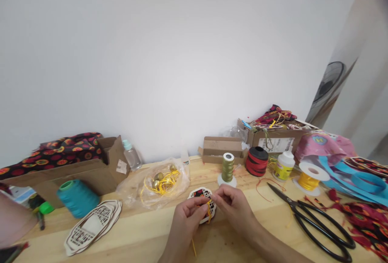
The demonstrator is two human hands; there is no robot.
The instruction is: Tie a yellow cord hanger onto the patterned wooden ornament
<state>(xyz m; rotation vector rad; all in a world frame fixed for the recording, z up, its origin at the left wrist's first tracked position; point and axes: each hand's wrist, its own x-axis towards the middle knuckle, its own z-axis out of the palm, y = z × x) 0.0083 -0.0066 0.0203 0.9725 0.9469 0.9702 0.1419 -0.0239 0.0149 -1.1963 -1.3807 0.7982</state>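
Observation:
My left hand (185, 217) and my right hand (233, 203) meet low in the middle of the wooden table (142, 238). Both pinch a yellow cord (209, 209) that loops between the fingertips; a loose end hangs down below the left hand. Just behind the fingers lies a small round ornament (200, 195) with a white lattice over red and black fabric, partly hidden by my hands.
Black scissors (315, 225) lie at the right. Behind my hands stand an olive thread spool (227, 168), a red-black ribbon roll (257, 161), a glue bottle (284, 166) and a yellow spool (309, 179). A plastic bag of bells (157, 183), a teal spool (78, 198) and lattice cutouts (92, 225) lie left.

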